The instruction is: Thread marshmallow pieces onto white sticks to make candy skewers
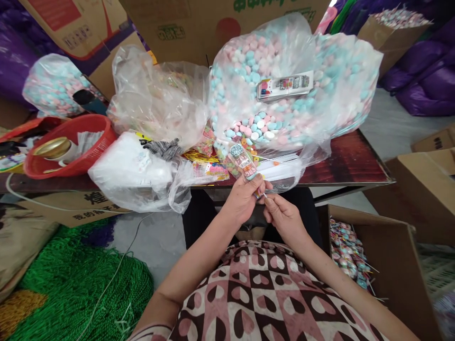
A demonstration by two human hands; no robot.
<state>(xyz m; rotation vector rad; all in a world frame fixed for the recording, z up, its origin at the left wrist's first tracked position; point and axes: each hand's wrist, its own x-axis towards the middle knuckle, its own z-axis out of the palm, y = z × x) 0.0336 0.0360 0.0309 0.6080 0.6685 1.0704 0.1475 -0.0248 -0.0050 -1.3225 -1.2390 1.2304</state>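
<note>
My left hand [244, 198] is closed around a small printed clear packet [243, 160] with candies in it, its printed end pointing up and away from me. Close beside it, my right hand [284, 214] pinches a thin white stick [265, 194] at the packet's lower end. How far the stick reaches into the packet is hidden by my fingers. Just beyond my hands lie a bundle of white sticks [282, 166] and some ring-shaped candies [232, 169]. A big clear bag [341, 85] spills pink, blue and white candies [261, 127], with a stack of printed packets [286, 86] on top.
On the dark red table [351, 158] stand a red basket [106, 127], a white plastic bag [133, 161] and another clear bag [159, 97]. Below right, a cardboard box [391, 265] holds wrapped lollipops [346, 248]. Green cords [88, 284] heap on the floor at left.
</note>
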